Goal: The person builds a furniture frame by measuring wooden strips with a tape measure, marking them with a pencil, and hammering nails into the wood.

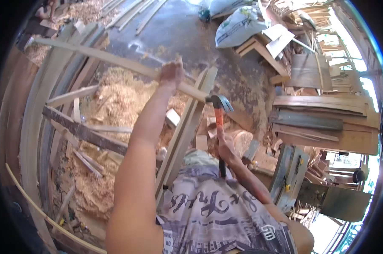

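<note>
My left hand [172, 73] is closed around a long pale wooden batten [115, 61], which slants from the far left down to the middle. The batten lies across the top of an upright-looking pair of boards [187, 127] that runs toward my body. My right hand [226, 148] grips a claw hammer [219, 117] with an orange and black handle, held upright in front of my shirt. The hammer's dark head is right at the batten's near end; I cannot tell whether they touch.
Wood shavings [115, 95] cover the floor at left, beside a dark crosspiece [81, 129] and long planks [39, 110]. Cut blocks [243, 142] lie beyond my right hand. Stacked boards [322, 122] and a white sack [238, 29] stand at right and far right.
</note>
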Available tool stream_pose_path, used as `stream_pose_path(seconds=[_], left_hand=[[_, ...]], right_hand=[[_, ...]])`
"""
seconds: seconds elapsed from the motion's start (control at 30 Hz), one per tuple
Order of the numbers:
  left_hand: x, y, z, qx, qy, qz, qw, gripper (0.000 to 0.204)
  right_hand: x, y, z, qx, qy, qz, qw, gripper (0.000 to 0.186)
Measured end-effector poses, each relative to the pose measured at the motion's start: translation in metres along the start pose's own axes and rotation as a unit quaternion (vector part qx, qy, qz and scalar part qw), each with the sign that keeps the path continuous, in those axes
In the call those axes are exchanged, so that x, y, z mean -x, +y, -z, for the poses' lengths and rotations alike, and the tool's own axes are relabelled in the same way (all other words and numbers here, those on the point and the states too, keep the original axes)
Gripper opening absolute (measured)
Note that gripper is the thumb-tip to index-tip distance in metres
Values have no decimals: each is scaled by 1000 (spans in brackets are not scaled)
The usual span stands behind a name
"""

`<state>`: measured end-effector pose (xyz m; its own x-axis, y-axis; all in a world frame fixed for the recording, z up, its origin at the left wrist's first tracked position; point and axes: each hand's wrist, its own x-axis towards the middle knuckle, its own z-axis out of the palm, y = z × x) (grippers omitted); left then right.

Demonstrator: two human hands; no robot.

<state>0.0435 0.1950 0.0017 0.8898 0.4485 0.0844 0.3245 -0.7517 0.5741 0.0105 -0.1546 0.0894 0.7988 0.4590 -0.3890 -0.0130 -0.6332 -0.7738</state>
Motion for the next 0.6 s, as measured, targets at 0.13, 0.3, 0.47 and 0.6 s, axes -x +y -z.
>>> stream_pose_path(seconds=[0.13, 0.3, 0.47, 0.6], left_hand=[[4, 5, 1, -17, -7, 24, 1000, 26], [0, -13, 6, -33, 24, 33, 999, 26], [-6, -5, 8, -23, 14, 18, 999, 33], [2, -19, 0, 10, -16, 38, 999, 36]], right_hand=[[13, -58, 35, -82, 72, 125, 986, 53], [53, -207, 103, -322, 25, 550, 771, 65], [-1, -4, -46, -40, 72, 88, 993, 57], [16, 20, -58, -85, 81, 24, 993, 60]])
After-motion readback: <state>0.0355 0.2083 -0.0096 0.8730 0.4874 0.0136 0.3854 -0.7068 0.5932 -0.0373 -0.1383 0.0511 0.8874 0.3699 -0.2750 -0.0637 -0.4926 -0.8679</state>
